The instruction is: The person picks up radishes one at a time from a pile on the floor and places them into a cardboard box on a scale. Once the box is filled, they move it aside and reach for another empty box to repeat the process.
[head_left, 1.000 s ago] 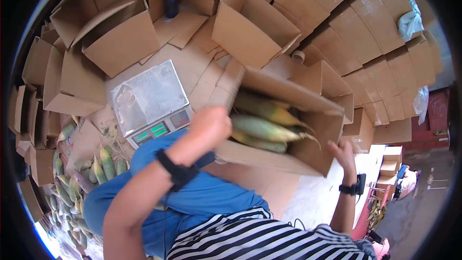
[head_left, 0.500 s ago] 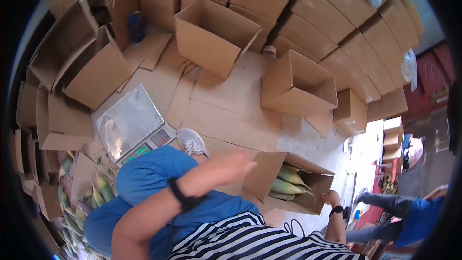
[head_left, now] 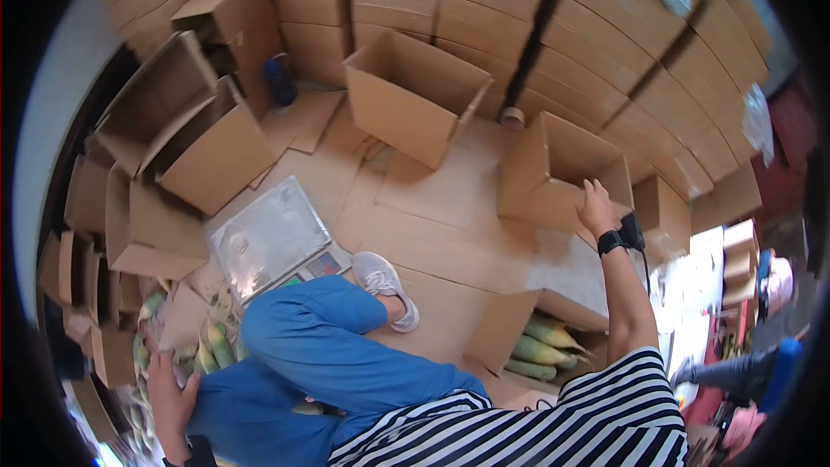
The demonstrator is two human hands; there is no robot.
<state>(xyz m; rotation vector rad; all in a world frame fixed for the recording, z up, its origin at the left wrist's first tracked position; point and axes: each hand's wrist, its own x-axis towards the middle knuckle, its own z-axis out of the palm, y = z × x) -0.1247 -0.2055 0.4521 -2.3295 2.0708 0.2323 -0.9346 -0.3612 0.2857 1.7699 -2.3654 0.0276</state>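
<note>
My left hand (head_left: 170, 393) hangs at the lower left beside my knee, over a pile of long green-and-white radishes (head_left: 216, 348). Its thumb and fingers are apart, with nothing seen between them. My right hand (head_left: 596, 209) is stretched out to the near rim of an open cardboard box (head_left: 525, 171), fingers spread; whether they touch the rim is hard to tell. Below that arm, a second open box (head_left: 501, 329) holds several radishes (head_left: 543, 348) lying side by side.
A flat metal scale (head_left: 268, 233) lies left of my shoe (head_left: 380, 281). Another open box (head_left: 393, 108) stands ahead, near a tape roll (head_left: 513, 118) and a dark blue bottle (head_left: 279, 80). Stacked cartons (head_left: 484, 0) wall the back. Another person's leg (head_left: 735, 378) shows at right.
My right hand has left the box of radishes and reached forward to the open box. My left hand has swung from in front of my body down to the radish pile. The view has shifted.
</note>
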